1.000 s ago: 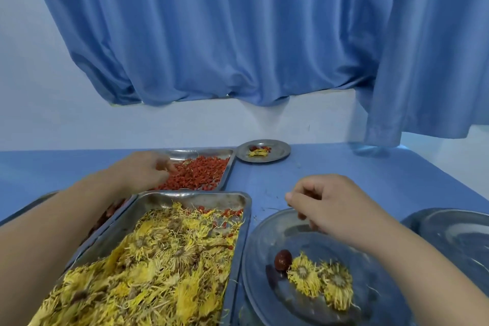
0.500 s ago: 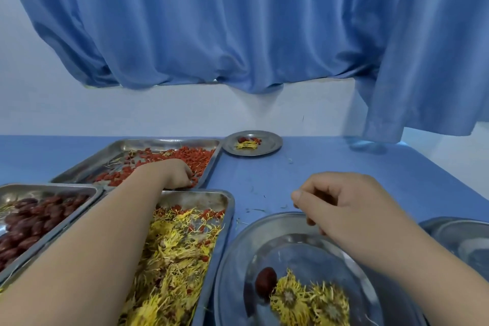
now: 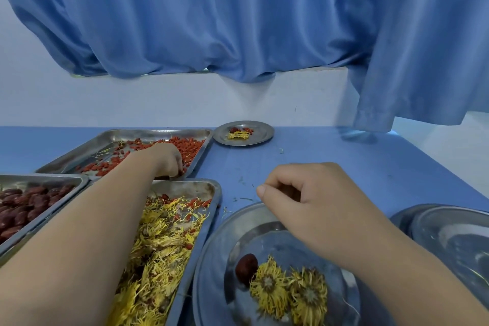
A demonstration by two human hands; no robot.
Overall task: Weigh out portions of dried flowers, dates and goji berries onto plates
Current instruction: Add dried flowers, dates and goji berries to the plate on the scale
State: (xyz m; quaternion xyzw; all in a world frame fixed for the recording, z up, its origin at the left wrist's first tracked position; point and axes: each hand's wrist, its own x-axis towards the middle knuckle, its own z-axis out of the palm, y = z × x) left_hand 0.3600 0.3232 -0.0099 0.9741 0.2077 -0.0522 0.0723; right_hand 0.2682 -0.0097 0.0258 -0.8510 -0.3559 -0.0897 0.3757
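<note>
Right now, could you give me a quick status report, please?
Left hand down in the goji berries, grip unclear. Right hand curled over the near plate: one date, two flowers. Nothing in the way.

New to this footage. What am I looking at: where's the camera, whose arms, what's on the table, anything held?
No machine: one camera on a person's head looks down at their bare arms. The left hand reaches into the goji berry tray, fingertips down among the berries; whether it grips any is hidden. The right hand hovers loosely curled over the near plate, which holds one date and two dried flowers. There are also a date tray, a flower tray, a filled far plate and stacked plates on the blue table.
</note>
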